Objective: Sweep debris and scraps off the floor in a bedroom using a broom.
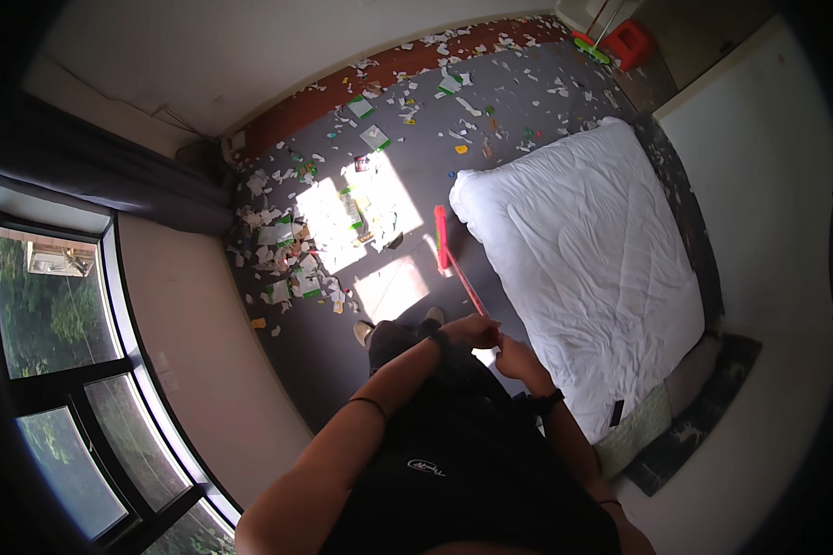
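Both of my hands grip the red handle (467, 286) of a push broom. Closer to the broom head, my left hand (475, 330) wraps around the shaft. My right hand (516, 359) holds it just beside and behind the left one, near its upper end. The red broom head (441, 236) stands on the grey floor ahead of my feet, at the edge of a sunlit patch. Left of it lies a dense spread of torn paper scraps (278, 236), mixed with green-and-white packaging pieces (350, 208).
A bed with a white quilt (590, 250) borders the right side; a black phone-like object (617, 413) lies on it. More scraps (451, 83) cover the far floor. A green broom (591, 52) and red dustpan (628, 45) stand in the far corner. Windows (55, 305) line the left wall.
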### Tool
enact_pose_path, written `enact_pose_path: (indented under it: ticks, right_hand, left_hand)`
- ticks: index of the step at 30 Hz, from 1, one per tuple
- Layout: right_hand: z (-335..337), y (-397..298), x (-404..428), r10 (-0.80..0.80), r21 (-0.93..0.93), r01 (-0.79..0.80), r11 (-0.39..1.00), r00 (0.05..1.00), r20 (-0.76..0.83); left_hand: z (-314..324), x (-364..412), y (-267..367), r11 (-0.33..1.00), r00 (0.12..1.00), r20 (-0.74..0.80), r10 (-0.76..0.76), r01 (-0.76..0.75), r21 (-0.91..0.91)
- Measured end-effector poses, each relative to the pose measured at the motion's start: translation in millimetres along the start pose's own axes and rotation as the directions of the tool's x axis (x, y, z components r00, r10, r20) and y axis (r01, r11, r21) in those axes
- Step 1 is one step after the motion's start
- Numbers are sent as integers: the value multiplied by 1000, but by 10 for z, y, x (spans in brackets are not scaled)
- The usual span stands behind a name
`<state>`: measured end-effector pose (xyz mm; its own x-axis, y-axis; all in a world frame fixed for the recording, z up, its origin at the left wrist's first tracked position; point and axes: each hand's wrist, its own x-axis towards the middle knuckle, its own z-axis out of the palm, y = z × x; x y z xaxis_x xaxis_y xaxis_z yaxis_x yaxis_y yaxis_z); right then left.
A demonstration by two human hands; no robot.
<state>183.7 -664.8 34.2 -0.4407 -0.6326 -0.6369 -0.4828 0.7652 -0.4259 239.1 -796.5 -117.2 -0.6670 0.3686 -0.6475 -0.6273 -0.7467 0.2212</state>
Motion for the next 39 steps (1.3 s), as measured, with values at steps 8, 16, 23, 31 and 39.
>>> enact_pose_path:
  ticks: [8, 16, 23, 31, 39]
  right_hand:
    - [64, 90, 412, 67, 482, -268, 834, 917, 394]
    - [176, -27, 327, -120, 219, 96, 971, 988, 98]
    - [179, -535, 607, -25, 196, -64, 978, 908, 418]
    - [140, -670, 559, -196, 629, -264, 731, 802, 564]
    - [587, -1552, 909, -342, 293, 207, 933, 758, 555]
  left_hand:
    - [-431, 431, -311, 678, 802, -400, 444, -9, 735]
    - [-446, -151, -48, 111, 828, -4, 561, -70, 991]
    - [-448, -483, 40, 888, 893, -349, 285, -108, 448]
    - [-915, -1002, -13, -10, 759, 34, 650, -35, 999]
    - [-1663, -1433, -483, 900, 673, -613, 414, -401, 168]
